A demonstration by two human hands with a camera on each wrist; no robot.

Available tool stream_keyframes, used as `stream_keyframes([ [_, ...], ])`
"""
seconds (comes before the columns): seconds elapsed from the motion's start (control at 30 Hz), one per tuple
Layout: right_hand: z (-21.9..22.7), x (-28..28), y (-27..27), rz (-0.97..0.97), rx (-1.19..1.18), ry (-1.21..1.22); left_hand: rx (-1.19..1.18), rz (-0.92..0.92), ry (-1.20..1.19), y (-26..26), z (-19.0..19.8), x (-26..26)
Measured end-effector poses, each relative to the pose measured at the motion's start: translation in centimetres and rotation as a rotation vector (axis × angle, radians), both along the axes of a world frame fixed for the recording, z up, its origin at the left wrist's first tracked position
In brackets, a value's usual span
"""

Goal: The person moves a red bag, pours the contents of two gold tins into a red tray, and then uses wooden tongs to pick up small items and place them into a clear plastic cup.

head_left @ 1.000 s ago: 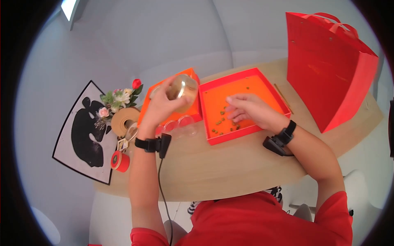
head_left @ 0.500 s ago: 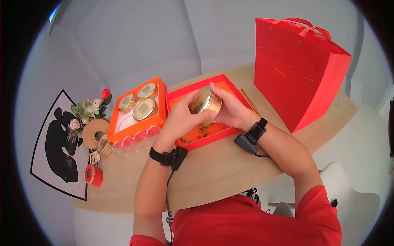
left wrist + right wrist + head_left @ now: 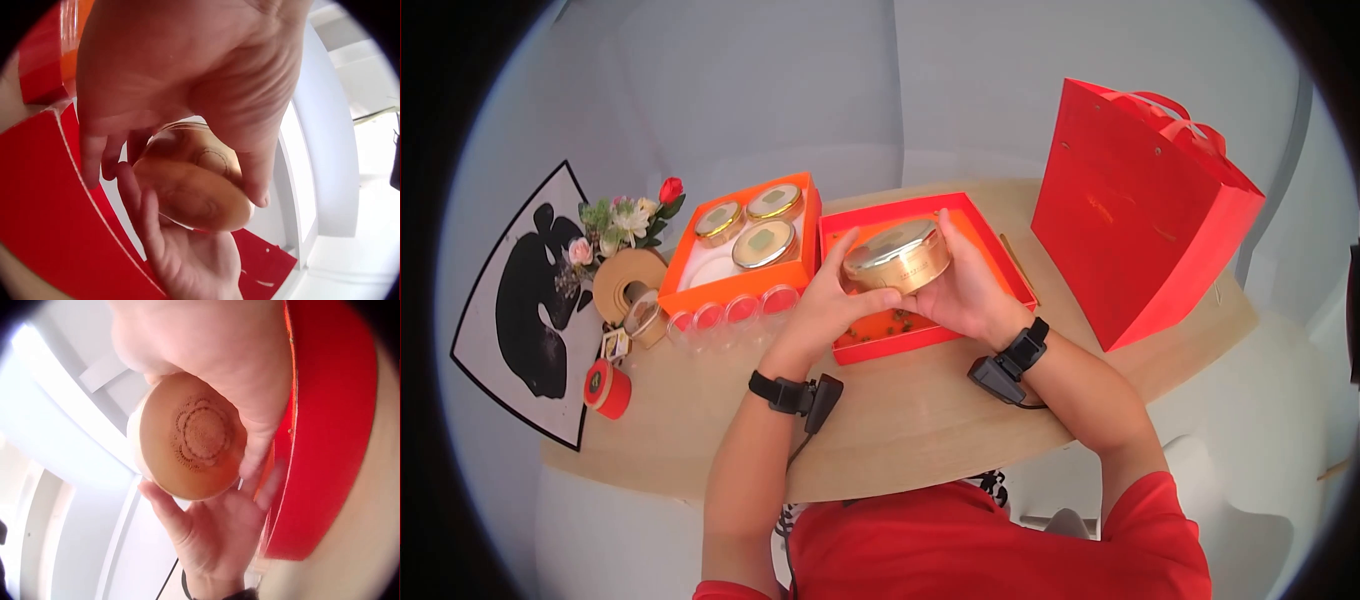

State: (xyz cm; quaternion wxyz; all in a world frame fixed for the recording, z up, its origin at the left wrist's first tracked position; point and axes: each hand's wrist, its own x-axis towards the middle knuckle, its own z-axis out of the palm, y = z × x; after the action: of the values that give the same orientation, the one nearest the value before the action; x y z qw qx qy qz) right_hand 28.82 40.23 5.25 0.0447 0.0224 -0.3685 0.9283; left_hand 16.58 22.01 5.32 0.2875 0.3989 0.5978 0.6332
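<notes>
Both hands hold a round gold tin (image 3: 905,270) over the red tray, its lid facing up and a little tilted. The left hand (image 3: 825,310) grips its left side, thumb along the lower front. On the other side, the right hand (image 3: 970,290) has its thumb by the lid rim and its palm beneath. In the right wrist view the tin's base (image 3: 203,431) shows an embossed flower-like ring. Below is the red tray (image 3: 900,347) with an orange inside, where small greenish-brown bits (image 3: 897,322) lie scattered.
At left, an orange box (image 3: 811,240) holds three gold tins and a round recess. Clear cups (image 3: 743,315) stand before it. Further left are flowers (image 3: 630,220), a red tin (image 3: 607,388) and a panda picture (image 3: 530,310). A large red bag (image 3: 1130,220) stands right.
The left hand brought the gold tin from over the orange box to above the tray. The right hand joined it on the tin, which has since turned more level. The head view has shifted.
</notes>
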Motion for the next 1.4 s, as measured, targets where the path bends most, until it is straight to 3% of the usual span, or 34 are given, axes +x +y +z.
stream_keyframes([
  [0.1, -0.2, -0.2, 0.6, -0.005, 0.12, -0.009, 0.086, 0.037, -0.068, -0.1, -0.2, -0.1],
  [0.2, -0.9, -0.9, 1.7, -0.146, 0.394, -0.032, 0.129, 0.077, -0.142, -0.1, -0.5, -0.2],
  [0.3, -1.2, -0.8, 1.9, -0.269, 0.43, -0.117, 0.113, 0.098, -0.177, -0.3, -0.4, -0.3],
  [0.4, -1.2, -0.8, 1.7, -0.169, 0.447, -0.12, 0.05, 0.111, -0.111, -0.1, -0.9, -0.4],
  [0.5, -1.7, -0.4, 1.3, -0.218, 0.745, -0.071, 0.049, 0.128, -0.055, 0.1, -1.4, -0.6],
  [0.67, -1.1, -0.4, 1.7, -0.2, 0.96, -0.104, 0.048, 0.107, -0.035, 0.1, -1.2, -0.7],
  [0.8, -1.0, -0.2, 0.7, -0.268, 0.798, -0.062, 0.124, 0.098, -0.062, 0.4, -1.6, -0.8],
  [0.9, -0.2, -0.1, -0.4, -0.206, 0.598, 0.035, 0.178, 0.094, -0.078, 0.6, -1.4, -0.3],
  [1.1, -1.1, -0.3, -0.8, -0.121, 0.653, 0.02, 0.174, 0.054, -0.069, 0.9, -2.1, -0.2],
  [1.4, -0.1, -0.1, -0.4, -0.05, 0.539, -0.049, 0.016, -0.02, 0.066, 0.5, -1.1, 0.6],
])
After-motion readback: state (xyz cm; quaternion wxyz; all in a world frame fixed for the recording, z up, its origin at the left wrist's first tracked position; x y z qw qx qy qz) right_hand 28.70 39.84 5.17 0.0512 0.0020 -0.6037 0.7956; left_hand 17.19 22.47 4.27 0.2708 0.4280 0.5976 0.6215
